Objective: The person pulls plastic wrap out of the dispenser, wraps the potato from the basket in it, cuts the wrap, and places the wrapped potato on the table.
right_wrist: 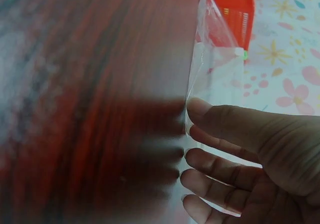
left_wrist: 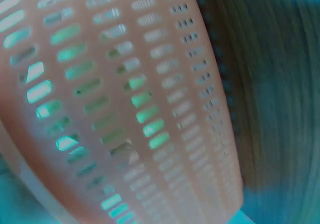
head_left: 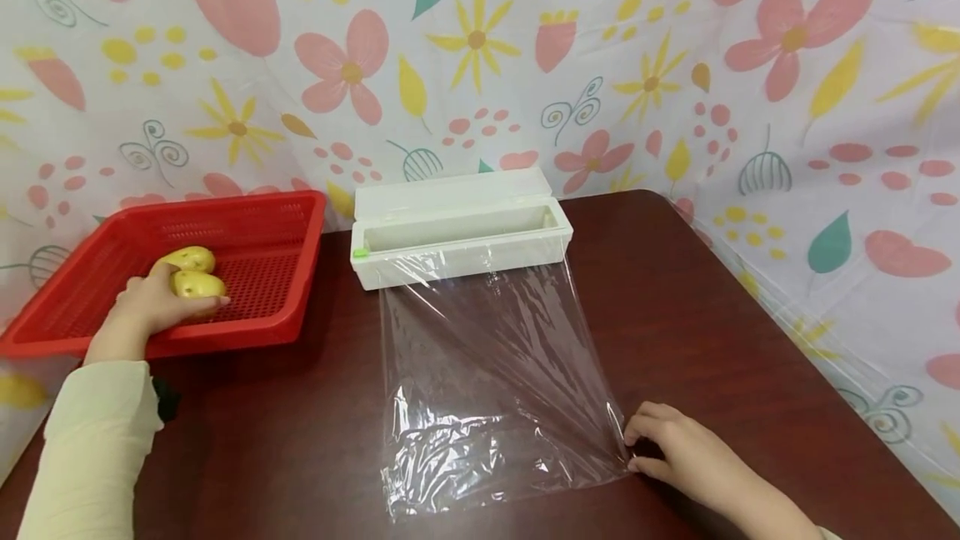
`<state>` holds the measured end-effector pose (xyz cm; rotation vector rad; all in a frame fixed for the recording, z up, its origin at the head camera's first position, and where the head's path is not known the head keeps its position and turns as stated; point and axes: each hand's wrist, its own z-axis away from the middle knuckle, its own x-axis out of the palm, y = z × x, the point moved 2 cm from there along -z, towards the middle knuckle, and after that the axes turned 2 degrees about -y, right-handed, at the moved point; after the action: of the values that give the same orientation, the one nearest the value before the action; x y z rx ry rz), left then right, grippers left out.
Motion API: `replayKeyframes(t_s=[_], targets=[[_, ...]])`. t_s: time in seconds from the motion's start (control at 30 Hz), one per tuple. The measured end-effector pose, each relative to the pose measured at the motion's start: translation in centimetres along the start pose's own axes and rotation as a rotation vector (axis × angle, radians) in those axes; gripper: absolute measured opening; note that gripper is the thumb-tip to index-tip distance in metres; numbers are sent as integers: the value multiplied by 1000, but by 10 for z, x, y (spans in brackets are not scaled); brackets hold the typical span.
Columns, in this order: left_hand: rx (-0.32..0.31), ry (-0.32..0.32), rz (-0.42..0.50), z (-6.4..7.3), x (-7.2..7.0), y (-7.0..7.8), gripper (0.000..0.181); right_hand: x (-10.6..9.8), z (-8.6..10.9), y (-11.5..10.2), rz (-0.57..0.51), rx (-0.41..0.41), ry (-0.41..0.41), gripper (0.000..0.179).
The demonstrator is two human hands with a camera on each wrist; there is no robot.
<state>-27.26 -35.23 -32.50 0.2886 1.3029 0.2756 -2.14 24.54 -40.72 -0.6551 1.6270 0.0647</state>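
Observation:
In the head view, my left hand (head_left: 148, 303) reaches into a red plastic basket (head_left: 306, 273) and grips a yellow potato (head_left: 198, 285), thumb along its near side. A second yellow potato (head_left: 192, 257) lies right behind it. My right hand (head_left: 688, 455) pinches the near right corner of a sheet of clear plastic wrap (head_left: 487, 382) between thumb and fingers. The sheet stretches over the table from a white wrap dispenser box (head_left: 465, 255). In the left wrist view, the slotted basket wall (left_wrist: 120, 89) hides the hand. The right wrist view shows the right thumb (right_wrist: 227, 119) at the film's edge.
The dispenser's lid (head_left: 450, 192) stands raised at the back, and a small green piece (head_left: 362, 253) sits on its left end. A flower-printed curtain (head_left: 480, 65) hangs behind the dark wooden table (head_left: 675, 307). A small dark object (head_left: 166, 398) shows beside the left sleeve.

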Motion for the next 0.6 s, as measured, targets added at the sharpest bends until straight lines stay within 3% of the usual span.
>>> replayKeyframes(t_s=[0.27,0.6], targets=[[-20,151,52,10,1,-7,107,0,-1,-2,42,-17,-9,28],[-64,262,110,16,3,8,100,2,1,-1,56,-49,29,29]])
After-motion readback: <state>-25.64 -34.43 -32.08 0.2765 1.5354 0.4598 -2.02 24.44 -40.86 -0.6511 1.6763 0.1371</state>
